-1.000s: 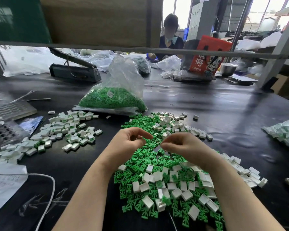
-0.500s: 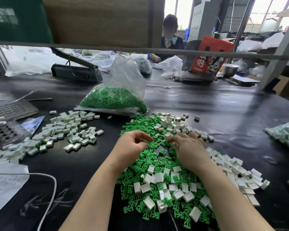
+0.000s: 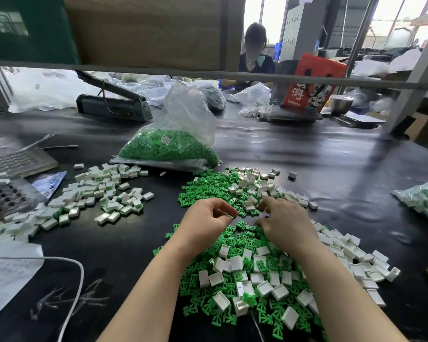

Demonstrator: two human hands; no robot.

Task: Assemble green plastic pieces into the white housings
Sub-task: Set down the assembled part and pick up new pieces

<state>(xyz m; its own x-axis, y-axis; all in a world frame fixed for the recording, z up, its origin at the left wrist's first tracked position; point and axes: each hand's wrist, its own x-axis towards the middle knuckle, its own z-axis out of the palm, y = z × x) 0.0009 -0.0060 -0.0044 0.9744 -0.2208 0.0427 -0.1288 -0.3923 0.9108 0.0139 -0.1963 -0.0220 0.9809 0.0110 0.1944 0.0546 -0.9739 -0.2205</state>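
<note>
over the middle of the dark surface (image 3: 307,169) both hands work above a mixed heap of green plastic pieces (image 3: 208,186) and empty white housings (image 3: 265,287), spread from just below the clear bag of green pieces (image 3: 168,146) down toward the wrists. the left hand (image 3: 205,223) has its fingers (image 3: 229,211) curled close, thumb and forefinger pinched on something small and green at their tips; it is too small to say how it is turned. the right hand (image 3: 284,223) is blurred and reaches down among the housings at the heap's far edge, fingers bent, and i cannot tell whether it has one yet. a pile of finished housings (image 3: 104,193), green showing at their edges, lies well apart to the left.

the likeliest slip, as i judge it, is a fumbled pick: the housings lie tangled with green pieces at every angle, so the right hand could lift one open side down or drag neighbours along. a green piece pinched the wrong way round would jam at the mouth and not seat, and forcing it could bend a leg. the loose pieces nearest the body could get swept off the front edge by the forearms. an unfilled housing tossed left by mistake would vanish among the done ones.
</note>
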